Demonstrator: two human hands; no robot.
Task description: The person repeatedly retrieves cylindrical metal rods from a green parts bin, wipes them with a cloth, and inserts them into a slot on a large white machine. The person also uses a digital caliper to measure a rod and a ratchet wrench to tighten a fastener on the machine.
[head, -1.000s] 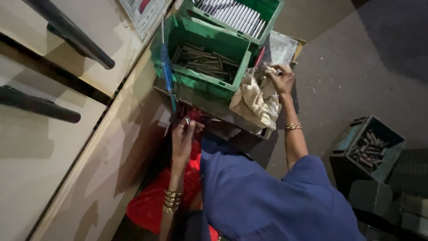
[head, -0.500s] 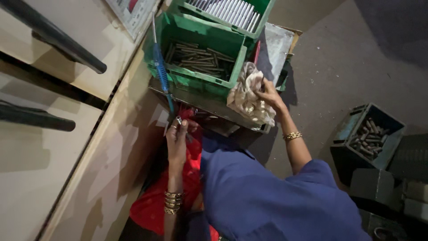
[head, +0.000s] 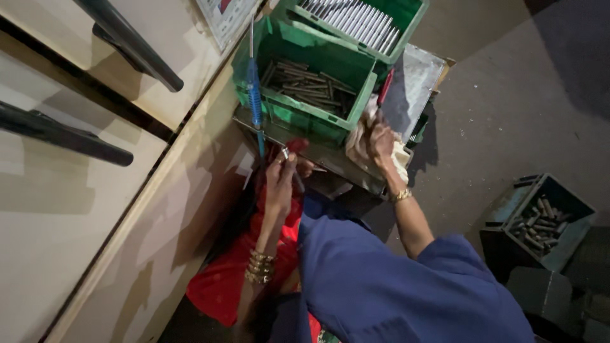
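Quick note from my remote seat: over the last second the right hand (head: pixel 381 143) had slid off the far right side of the near green crate (head: pixel 298 117) and come down toward its front corner, dragging the pale cloth (head: pixel 356 143) with it. By this frame the fingers were bunched shut on that cloth, pressing it onto the metal ledge (head: pixel 318 152) the crate sat on. The left hand (head: pixel 279 184) had barely moved. It was held up just this side of the ledge, fingertips pinched on a small shiny metal piece (head: pixel 286 153) that poked out above them, though I couldn't make out what the piece was. So the cloth was right under the right palm and the piece sat at the left fingertips, the two hands near each other but apart. As for the bins, the crate just beyond both hands held a jumble of dark metal rods (head: pixel 305 86), with a blue-handled tool (head: pixel 254 95) standing up at the corner beyond the left hand. Further out, a second green crate (head: pixel 410 22) was packed with a neat row of bright silvery rods (head: pixel 349 16). Well off to the right of the right hand, on the floor, a blue-grey bin (head: pixel 572 238) had short stubby cylinders (head: pixel 537 222) piled in it.
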